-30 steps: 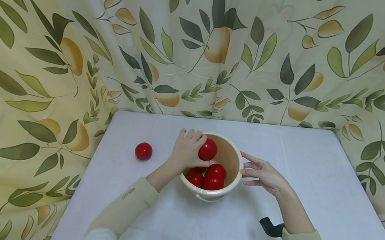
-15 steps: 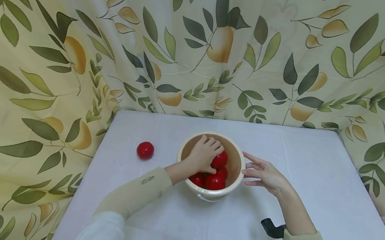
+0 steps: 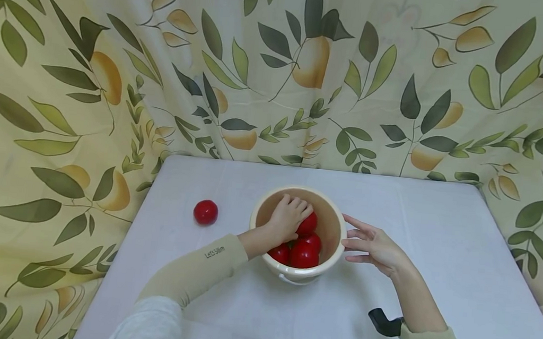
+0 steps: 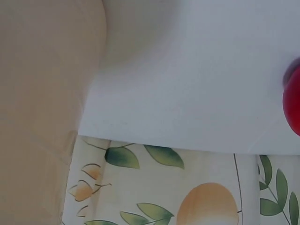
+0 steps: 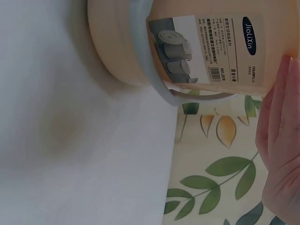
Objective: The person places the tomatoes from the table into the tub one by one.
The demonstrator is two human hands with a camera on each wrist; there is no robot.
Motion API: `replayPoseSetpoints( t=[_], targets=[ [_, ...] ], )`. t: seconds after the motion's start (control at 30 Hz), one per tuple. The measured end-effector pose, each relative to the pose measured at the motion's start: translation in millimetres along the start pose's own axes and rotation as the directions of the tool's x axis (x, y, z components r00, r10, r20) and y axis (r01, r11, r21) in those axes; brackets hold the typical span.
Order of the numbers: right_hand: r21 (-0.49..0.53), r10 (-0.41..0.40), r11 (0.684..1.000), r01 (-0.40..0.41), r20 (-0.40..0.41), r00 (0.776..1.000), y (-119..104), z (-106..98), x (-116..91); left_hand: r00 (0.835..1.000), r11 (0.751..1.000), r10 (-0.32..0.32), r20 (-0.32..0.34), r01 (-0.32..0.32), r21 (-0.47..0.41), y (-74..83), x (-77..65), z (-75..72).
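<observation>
A cream bucket (image 3: 259,206) stands on the table with several red tomatoes (image 3: 304,254) inside. My left hand (image 3: 288,218) reaches into it, fingers curled over another tomato (image 3: 307,224) that sits on top of the others. Part of that tomato is hidden by the hand. At the bucket's right side, my right hand (image 3: 373,246) touches the rim with extended, spread fingers. In the right wrist view the fingers (image 5: 280,101) lie straight against the labelled bucket wall (image 5: 276,28). The left wrist view shows the bucket's outer wall (image 4: 42,103) but not the left hand.
A single tomato (image 3: 206,213) lies on the white-covered table (image 3: 416,213), left of the bucket. The bucket's handle (image 3: 293,281) hangs down at the front. A leaf-and-fruit patterned curtain (image 3: 278,85) stands behind the table and at its left.
My left hand has moved right and down into the bucket, carrying the tomato from near the left rim onto the others. My right hand stays at the rim.
</observation>
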State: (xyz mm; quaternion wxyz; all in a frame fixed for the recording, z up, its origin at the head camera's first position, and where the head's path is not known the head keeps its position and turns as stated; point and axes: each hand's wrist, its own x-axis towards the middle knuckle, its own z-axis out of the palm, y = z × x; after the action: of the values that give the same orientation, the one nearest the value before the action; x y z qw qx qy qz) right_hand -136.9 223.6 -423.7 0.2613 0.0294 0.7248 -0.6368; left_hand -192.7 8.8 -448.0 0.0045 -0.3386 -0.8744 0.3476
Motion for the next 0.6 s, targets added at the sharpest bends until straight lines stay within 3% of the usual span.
replayPoseSetpoints(
  t=[0.27, 0.4, 0.5, 0.6],
  targets=[
    [0.0, 0.0, 1.0, 0.0, -0.006, 1.0, -0.5, 0.0, -1.2, 1.0, 0.998, -0.007, -0.023, 0.006, -0.057, -1.4, -0.4, -1.0],
    [-0.004, -0.002, 1.0, 0.002, -0.005, 1.0, -0.6, 0.2, -1.6, 0.994, 0.983, -0.029, -0.101, 0.01, -0.181, -4.9, -3.5, -1.7],
    [-0.01, 0.0, 1.0, 0.0, -0.008, 1.0, 0.1, 0.3, -1.5, 0.98, 0.953, -0.064, -0.187, 0.004, -0.303, -9.8, -9.0, -1.9],
    [-0.01, 0.007, 1.0, -0.008, -0.021, 1.0, 1.2, 0.6, -0.8, 0.95, 0.916, -0.121, -0.288, -0.004, -0.401, -17.2, -15.8, -1.7]
  ],
)
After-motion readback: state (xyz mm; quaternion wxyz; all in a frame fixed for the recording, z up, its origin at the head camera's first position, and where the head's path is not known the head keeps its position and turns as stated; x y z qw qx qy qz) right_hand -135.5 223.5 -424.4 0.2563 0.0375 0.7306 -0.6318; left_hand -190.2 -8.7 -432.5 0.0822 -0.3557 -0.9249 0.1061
